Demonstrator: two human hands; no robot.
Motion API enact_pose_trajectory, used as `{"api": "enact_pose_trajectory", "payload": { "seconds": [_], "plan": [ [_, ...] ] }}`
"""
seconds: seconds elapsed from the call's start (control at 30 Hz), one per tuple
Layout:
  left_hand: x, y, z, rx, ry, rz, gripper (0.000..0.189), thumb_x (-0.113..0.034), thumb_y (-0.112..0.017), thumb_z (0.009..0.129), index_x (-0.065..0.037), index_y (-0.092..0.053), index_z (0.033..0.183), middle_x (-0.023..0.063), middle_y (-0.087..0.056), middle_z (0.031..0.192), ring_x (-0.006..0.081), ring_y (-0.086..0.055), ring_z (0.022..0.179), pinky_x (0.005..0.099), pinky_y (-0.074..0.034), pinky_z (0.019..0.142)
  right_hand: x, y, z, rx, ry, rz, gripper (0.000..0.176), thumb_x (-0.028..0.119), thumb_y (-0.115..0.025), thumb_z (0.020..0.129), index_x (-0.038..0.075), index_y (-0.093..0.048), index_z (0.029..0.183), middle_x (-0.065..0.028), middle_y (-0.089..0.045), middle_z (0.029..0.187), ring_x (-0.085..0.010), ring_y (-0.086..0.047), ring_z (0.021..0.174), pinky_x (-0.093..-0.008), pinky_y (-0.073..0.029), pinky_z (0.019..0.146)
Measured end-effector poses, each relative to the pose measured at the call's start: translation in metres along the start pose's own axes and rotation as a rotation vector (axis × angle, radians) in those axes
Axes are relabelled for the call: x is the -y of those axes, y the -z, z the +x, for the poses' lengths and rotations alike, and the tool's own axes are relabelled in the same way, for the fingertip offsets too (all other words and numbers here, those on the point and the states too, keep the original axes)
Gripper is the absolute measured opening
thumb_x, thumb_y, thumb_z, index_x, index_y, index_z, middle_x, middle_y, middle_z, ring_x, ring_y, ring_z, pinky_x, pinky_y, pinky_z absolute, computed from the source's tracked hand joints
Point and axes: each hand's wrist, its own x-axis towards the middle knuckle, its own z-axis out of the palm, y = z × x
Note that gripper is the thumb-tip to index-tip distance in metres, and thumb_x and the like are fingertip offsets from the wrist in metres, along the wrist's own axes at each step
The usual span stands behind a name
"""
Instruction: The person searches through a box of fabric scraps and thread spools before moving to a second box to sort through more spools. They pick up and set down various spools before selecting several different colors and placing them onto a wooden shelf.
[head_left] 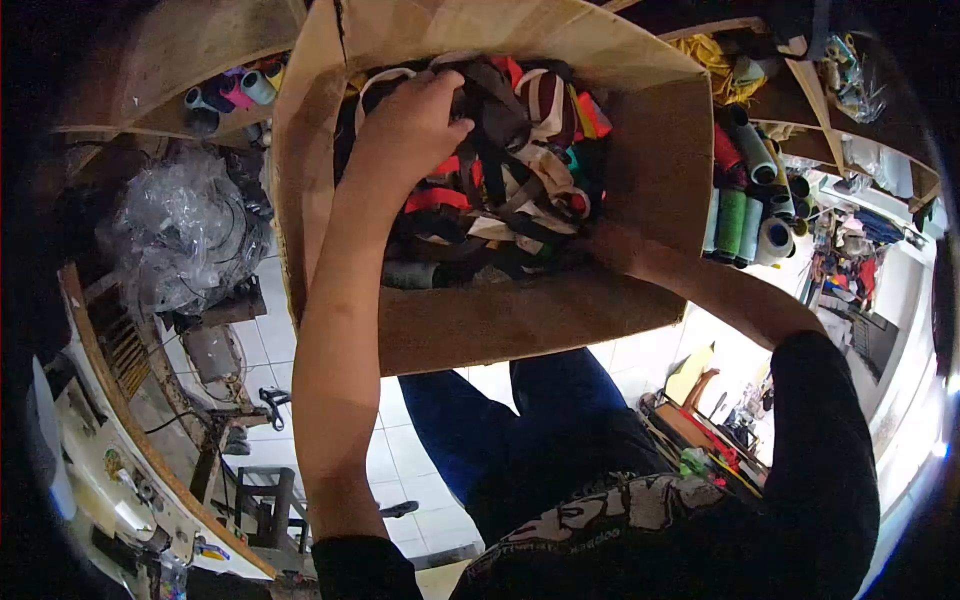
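The left hand (pixel 408 122) reaches, fingers bent, into tangled straps (pixel 498 118) inside an open cardboard box (pixel 660 150), the right hand (pixel 612 246) low in shadow beside them, neither grip discernible, the jumble seemingly calling for careful, strand-by-strand parting.

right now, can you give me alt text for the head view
A person's left hand and right hand reach into an open cardboard box of tangled, multicoloured strips; thread spools sit to its right. The right hand is in shadow.
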Motion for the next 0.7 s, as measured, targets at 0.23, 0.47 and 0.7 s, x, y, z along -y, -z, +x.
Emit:
{"api": "enact_pose_trajectory", "payload": {
  "seconds": [0.23,0.47,0.7],
  "plan": [
    [0.002,0.017,0.000,-0.029,0.028,-0.048,0.044,-0.024,-0.066,0.082,-0.003,-0.053,0.119,0.0156,-0.062,0.105,0.0287,-0.061,0.095,0.0377,-0.047,0.081,-0.005,-0.006,0.019,0.058,-0.060,-0.257,0.034,0.022,-0.049,0.090,0.009,-0.055,0.121,-0.0191,-0.062,0.105,-0.0296,-0.061,0.095,-0.0377,-0.052,0.075],
    [0.012,0.036,0.001,-0.009,0.144,-0.654,0.049,-0.041,-0.056,0.089,-0.004,-0.054,0.121,0.0071,-0.064,0.102,0.0194,-0.063,0.093,0.0304,-0.048,0.079,0.026,0.135,-0.020,0.233,-0.086,0.265,0.047,0.020,-0.071,0.072,0.000,-0.055,0.112,-0.0189,-0.064,0.095,-0.0290,-0.063,0.089,-0.0379,-0.050,0.078],
    [-0.022,0.060,-0.002,-0.009,0.201,-1.339,0.043,-0.030,-0.064,0.086,-0.005,-0.051,0.119,0.0090,-0.059,0.102,0.0174,-0.060,0.089,0.0294,-0.050,0.077,0.079,0.206,-0.006,-0.718,0.427,0.855,0.053,0.024,-0.064,0.086,0.000,-0.044,0.129,-0.0102,-0.062,0.098,-0.0136,-0.058,0.089,-0.0267,-0.046,0.078]
  ]
}}
